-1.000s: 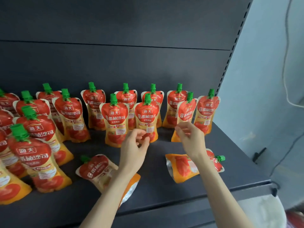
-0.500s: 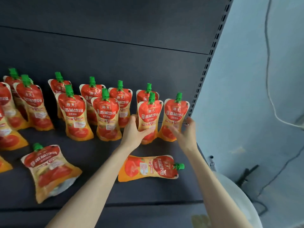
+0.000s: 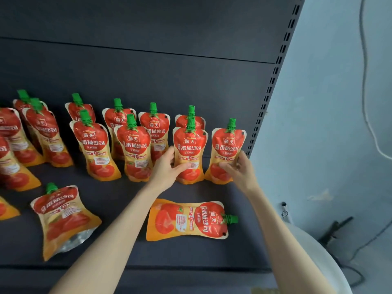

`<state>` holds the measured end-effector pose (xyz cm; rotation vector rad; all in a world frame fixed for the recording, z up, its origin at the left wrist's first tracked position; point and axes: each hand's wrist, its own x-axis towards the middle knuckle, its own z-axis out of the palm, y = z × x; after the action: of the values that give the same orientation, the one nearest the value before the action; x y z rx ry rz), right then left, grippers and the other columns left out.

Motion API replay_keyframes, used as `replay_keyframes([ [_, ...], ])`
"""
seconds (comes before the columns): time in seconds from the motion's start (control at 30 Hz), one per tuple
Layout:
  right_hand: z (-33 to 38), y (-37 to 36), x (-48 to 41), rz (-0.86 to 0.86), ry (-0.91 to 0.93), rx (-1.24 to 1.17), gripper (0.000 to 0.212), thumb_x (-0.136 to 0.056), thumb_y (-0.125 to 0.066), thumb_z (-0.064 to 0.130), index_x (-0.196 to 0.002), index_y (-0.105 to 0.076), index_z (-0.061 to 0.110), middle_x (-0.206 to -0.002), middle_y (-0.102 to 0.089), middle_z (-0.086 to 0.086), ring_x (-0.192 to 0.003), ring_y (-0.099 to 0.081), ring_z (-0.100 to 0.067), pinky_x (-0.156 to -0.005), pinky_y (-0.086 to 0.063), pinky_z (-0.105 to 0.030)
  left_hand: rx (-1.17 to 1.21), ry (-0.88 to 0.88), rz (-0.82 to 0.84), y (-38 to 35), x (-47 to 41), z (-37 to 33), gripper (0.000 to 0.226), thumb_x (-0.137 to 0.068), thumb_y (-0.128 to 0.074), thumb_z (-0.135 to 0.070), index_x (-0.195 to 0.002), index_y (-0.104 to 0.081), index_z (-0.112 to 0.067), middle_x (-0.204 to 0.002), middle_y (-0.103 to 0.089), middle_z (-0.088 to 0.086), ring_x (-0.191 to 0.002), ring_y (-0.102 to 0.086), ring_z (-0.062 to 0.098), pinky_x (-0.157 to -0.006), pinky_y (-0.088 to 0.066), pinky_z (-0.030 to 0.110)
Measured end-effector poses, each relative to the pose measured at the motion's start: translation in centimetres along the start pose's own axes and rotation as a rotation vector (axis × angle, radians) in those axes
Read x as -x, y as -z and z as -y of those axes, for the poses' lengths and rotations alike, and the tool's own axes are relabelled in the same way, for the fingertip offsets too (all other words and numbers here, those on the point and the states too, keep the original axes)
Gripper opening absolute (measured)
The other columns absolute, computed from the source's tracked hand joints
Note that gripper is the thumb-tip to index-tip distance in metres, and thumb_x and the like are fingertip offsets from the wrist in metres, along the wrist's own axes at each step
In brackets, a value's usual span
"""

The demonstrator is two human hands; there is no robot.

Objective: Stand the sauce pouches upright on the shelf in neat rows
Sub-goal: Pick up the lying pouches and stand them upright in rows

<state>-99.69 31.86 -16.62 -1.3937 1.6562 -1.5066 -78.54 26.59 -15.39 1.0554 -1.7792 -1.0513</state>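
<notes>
- Your left hand (image 3: 166, 171) grips the neighbour pouch (image 3: 189, 145) low down. The thumb lies across its front and the fingers curl round its left edge. The forearm comes up from the shelf's front edge, wrist about straight.
- Your right hand (image 3: 240, 169) pinches the end pouch (image 3: 228, 145) at its lower right. The thumb is on the front and the fingers wrap behind the right edge. The forearm rises from the lower right.
- Both held pouches are upright, green caps up, side by side at the right edge of the shelf (image 3: 118, 251). The end pouch is just beside the slotted post (image 3: 273, 81).
- The flat pouch (image 3: 186, 219) lies label up between your forearms, near the front edge, cap pointing right.
- The slumped pouch (image 3: 61, 217) lies toward the front left, cap pointing to the back, silver base showing.
- The other standing pouches (image 3: 95, 145) run left along the back in two uneven rows.
</notes>
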Motion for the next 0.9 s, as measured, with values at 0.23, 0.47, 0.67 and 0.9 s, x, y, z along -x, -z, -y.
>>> replay_keyframes([
  [0.23, 0.1, 0.4, 0.5, 0.013, 0.011, 0.009, 0.034, -0.085, -0.067, 0.014, -0.114, -0.05, 0.016, -0.108, -0.062, 0.003, -0.096, -0.06, -0.011, -0.078, -0.048, -0.021, -0.034, 0.012, 0.015, 0.1, 0.0, 0.0, 0.049, -0.083, -0.068, -0.021, -0.125, -0.044, -0.018, -0.128, -0.056, -0.001, -0.117, -0.053, 0.013, -0.093, -0.045, 0.029],
  [0.47, 0.7, 0.3, 1.2, -0.018, -0.051, 0.064, 0.042, -0.085, -0.067, 0.022, -0.12, -0.047, 0.011, -0.113, -0.06, 0.001, -0.096, -0.058, -0.011, -0.071, -0.045, -0.016, -0.13, 0.045, -0.011, 0.1, 0.6, 0.0, 0.052, -0.082, -0.068, -0.031, -0.126, -0.044, -0.016, -0.129, -0.057, 0.003, -0.119, -0.054, 0.02, -0.098, -0.047, 0.042],
  [0.67, 2.1, 0.8, 5.1, -0.107, -0.089, 0.07, 0.047, -0.086, -0.066, 0.024, -0.126, -0.045, 0.009, -0.123, -0.054, -0.002, -0.108, -0.055, -0.017, -0.089, -0.05, -0.035, -0.286, 0.088, -0.097, 1.0, 4.6, -0.2, 0.061, -0.083, -0.067, -0.035, -0.132, -0.041, -0.01, -0.137, -0.048, 0.007, -0.124, -0.047, 0.02, -0.098, -0.041, 0.033],
  [0.9, 2.9, -1.0, 12.1, 0.086, -0.101, 0.249, 0.032, -0.086, -0.065, 0.029, -0.113, -0.059, 0.015, -0.114, -0.062, -0.001, -0.105, -0.058, -0.019, -0.091, -0.049, -0.039, -0.609, 0.083, 0.228, 2.5, 10.3, -0.5, 0.062, -0.081, -0.059, -0.054, -0.128, -0.051, -0.015, -0.124, -0.052, -0.003, -0.123, -0.044, 0.015, -0.098, -0.037, 0.028],
])
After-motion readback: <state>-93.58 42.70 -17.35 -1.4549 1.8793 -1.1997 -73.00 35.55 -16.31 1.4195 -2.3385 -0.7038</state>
